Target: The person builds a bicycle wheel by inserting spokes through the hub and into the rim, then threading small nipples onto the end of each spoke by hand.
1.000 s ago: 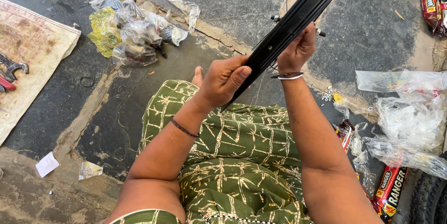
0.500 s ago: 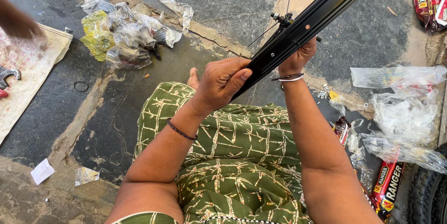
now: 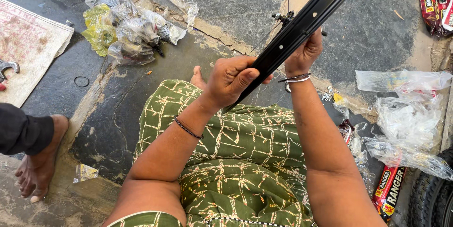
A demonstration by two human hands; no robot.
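Note:
A black bicycle wheel rim (image 3: 311, 17) runs edge-on from the middle of the view up to the top right. My left hand (image 3: 231, 81) grips its lower end, thumb laid along the metal. My right hand (image 3: 304, 54) holds the rim from the far side, with bangles at the wrist. Thin spokes and a hub axle (image 3: 285, 17) show just behind the rim. Both forearms rest over my lap in green patterned cloth (image 3: 236, 147).
Crumpled clear and yellow plastic bags (image 3: 127, 31) lie at the upper left, more clear bags (image 3: 410, 118) at the right. A woven sack (image 3: 28, 50) with a spanner (image 3: 7, 69) lies left. Another person's bare foot (image 3: 40, 161) stands at the left edge. A tyre (image 3: 434, 198) sits bottom right.
The view has shifted a little; another person's foot and dark trouser leg have come in at the left. My hands keep the same hold on the rim.

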